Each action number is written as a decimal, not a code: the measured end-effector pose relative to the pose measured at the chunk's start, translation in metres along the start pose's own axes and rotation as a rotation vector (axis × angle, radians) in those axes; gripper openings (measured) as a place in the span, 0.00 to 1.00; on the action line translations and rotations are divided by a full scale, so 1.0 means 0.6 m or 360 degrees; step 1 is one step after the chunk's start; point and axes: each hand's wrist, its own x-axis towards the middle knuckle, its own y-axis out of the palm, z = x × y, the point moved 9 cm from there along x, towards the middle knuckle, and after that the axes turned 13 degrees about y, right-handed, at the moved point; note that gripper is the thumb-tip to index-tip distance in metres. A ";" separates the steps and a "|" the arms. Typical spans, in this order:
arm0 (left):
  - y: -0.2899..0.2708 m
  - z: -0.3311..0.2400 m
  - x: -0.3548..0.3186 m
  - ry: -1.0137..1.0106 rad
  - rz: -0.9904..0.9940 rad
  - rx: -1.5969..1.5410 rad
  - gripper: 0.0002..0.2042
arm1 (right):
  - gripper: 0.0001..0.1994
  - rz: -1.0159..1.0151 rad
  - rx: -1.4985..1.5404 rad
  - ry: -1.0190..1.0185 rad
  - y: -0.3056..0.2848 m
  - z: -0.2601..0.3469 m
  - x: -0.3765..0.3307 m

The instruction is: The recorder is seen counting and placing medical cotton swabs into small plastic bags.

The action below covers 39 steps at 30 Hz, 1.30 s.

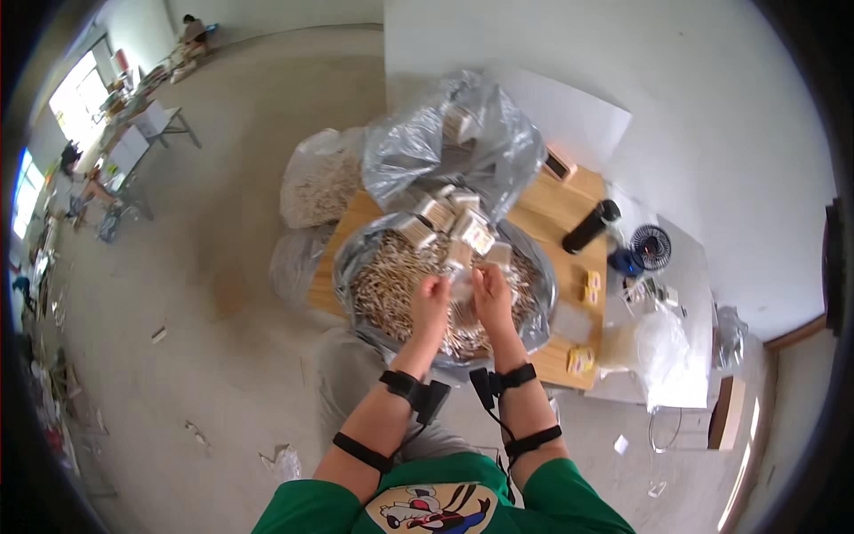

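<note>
My left hand (431,298) and my right hand (492,296) are close together over a wide bowl lined with clear plastic (356,267) that is full of small pale wooden sticks (391,285). Between the fingers of both hands is a small clear plastic packet (462,287) with sticks in it. Several filled packets (454,222) lie piled at the far side of the bowl. Both forearms wear black straps with small devices.
The bowl sits on a wooden table (560,209). A large crumpled grey plastic bag (454,147) stands behind it. A sack of pale material (318,182) lies on the floor at left. A black bottle (590,226), a small fan (650,246) and yellow packets (592,287) are at right.
</note>
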 end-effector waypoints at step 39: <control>-0.076 -0.112 0.056 0.0875 0.0324 0.1329 0.12 | 0.13 -0.0395 -0.0909 -0.0374 -0.064 0.030 -0.080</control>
